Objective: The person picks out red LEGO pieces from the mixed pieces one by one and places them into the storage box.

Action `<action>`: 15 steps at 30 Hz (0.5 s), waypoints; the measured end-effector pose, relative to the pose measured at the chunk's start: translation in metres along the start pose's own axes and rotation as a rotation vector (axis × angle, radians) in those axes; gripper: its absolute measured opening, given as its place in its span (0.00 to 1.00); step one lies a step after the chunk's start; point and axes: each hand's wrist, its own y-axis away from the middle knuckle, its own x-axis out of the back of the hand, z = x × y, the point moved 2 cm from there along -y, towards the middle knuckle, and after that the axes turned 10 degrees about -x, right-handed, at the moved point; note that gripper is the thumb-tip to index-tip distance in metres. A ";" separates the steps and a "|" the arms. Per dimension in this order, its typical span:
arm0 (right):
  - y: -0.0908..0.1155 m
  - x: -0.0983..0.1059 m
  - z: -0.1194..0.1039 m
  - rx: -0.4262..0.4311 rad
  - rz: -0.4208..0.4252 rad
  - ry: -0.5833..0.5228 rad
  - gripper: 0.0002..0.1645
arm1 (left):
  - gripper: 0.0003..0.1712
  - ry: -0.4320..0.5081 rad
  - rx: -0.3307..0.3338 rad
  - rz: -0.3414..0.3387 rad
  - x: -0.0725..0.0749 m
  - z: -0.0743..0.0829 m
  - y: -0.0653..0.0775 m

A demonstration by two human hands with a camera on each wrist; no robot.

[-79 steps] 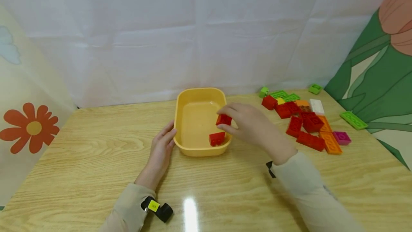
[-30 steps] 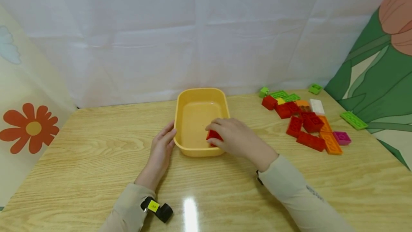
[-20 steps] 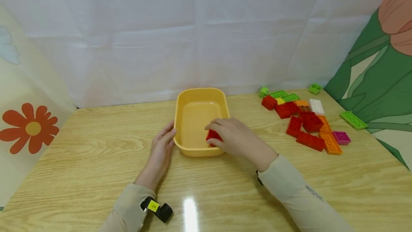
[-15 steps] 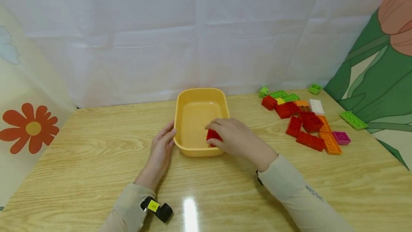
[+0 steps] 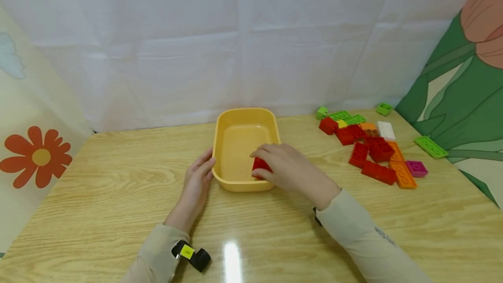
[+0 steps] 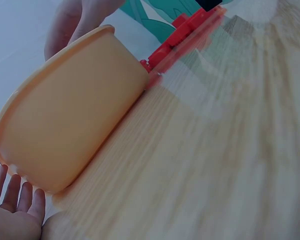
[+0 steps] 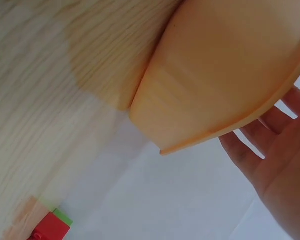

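Observation:
A yellow plastic tub (image 5: 239, 115) stands on the wooden table. My left hand (image 5: 197, 180) rests against the tub's left wall near the rim; its fingers (image 6: 24, 196) lie fairly straight against the outside. Over the tub's right rim reaches my right hand (image 5: 284, 167), with fingers and thumb holding a red toy brick (image 5: 260, 168) low in the near right corner. Another red brick lay in that corner earlier; the right hand now covers most of the spot, so I cannot tell the two apart.
Right of the tub lies a loose group of red bricks (image 5: 379, 172) with orange plates (image 5: 403, 174), green plates (image 5: 339, 116), a white brick (image 5: 387, 130) and a magenta brick (image 5: 416, 168). A white cloth (image 5: 169, 47) hangs along the table's back edge.
Since the oldest frame, my right hand has carried the red brick down and toward me onto the spot of the other red brick. Over the last second both hands stay nearly still.

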 end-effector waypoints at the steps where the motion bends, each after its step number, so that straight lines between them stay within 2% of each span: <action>1: 0.000 0.001 0.000 0.002 0.007 -0.001 0.27 | 0.29 -0.003 0.001 -0.001 0.000 0.000 0.000; 7: 0.000 0.006 0.003 -0.009 0.011 -0.006 0.26 | 0.29 -0.008 0.002 -0.003 0.000 -0.001 0.000; 15: 0.001 0.018 0.015 -0.097 -0.018 -0.018 0.28 | 0.29 -0.008 0.004 -0.003 0.000 0.000 0.000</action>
